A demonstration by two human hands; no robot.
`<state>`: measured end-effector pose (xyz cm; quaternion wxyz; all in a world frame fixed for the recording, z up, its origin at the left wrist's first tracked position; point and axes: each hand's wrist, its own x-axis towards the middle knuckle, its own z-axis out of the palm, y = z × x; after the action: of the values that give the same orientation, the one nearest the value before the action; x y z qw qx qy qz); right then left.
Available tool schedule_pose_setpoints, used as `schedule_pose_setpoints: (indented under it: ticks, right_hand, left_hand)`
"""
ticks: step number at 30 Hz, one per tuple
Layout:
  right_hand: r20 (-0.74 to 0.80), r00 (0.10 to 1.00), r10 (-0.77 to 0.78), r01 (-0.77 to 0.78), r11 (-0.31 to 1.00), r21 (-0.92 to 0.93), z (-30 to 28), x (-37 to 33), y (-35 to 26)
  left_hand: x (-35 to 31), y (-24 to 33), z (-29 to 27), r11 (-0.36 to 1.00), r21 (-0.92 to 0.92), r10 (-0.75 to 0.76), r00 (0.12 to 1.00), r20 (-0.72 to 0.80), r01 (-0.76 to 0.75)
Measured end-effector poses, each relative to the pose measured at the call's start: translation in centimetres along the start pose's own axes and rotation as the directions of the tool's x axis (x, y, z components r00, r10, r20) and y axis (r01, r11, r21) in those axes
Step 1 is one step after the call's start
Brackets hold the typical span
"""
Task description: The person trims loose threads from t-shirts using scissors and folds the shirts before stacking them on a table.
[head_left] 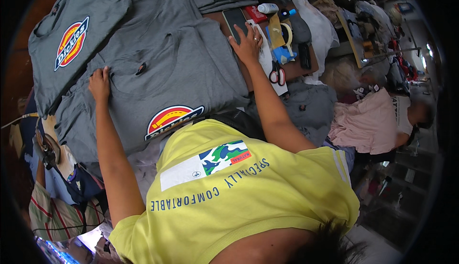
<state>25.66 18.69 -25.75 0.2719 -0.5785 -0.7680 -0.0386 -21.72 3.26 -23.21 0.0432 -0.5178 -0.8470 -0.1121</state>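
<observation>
A grey T-shirt (177,63) with a red, yellow and blue printed badge lies spread in front of me. My left hand (99,86) is at its left part, the bent fingers closed together on the cloth. A small dark tag (140,68) shows at its neckline. To the right, my right hand (247,44) has its fingers spread over the lower end of a dark smartphone (234,22); a ring is on one finger. Just below that hand are scissors (277,74) with red and black handles, lying on white paper (266,58).
More grey T-shirts (100,6) lie at the far left and back. Beside the phone are a red box (256,14), a white bottle (268,8) and a tape roll (288,33). An iron (48,151) stands at left. Another person holds pink cloth (363,123) at right.
</observation>
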Motion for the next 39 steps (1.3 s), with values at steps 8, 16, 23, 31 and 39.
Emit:
schedule_pose_setpoints:
  ticks: [8,16,23,31,39]
  right_hand:
    - [-0.086,0.995,-0.049,0.050,0.999,0.017,-1.1,-1.5,1.2]
    - [-0.084,0.994,-0.073,0.071,0.997,-0.026,-3.2,-5.4,2.6]
    - [-0.084,0.995,-0.061,0.065,0.997,0.046,-2.8,-4.6,2.2]
    - [-0.096,0.995,-0.026,0.035,0.995,0.096,0.2,0.6,3.5]
    - [-0.075,0.992,0.104,-0.096,0.990,0.107,1.0,3.9,2.5]
  left_hand:
    - [-5.3,0.8,-1.9,0.998,0.007,0.062,0.887,-0.458,-0.067]
    - [-18.1,-2.8,-3.0,0.903,-0.298,-0.430,0.660,-0.616,0.309]
    - [-30.6,-8.6,5.3,0.412,-0.718,-0.895,0.396,-0.204,0.561]
    - [-31.3,-4.6,3.7,-0.374,-0.855,-0.805,0.331,0.491,0.358]
    - [-31.8,-4.2,2.2,-0.238,-0.884,-0.812,0.417,0.409,0.402]
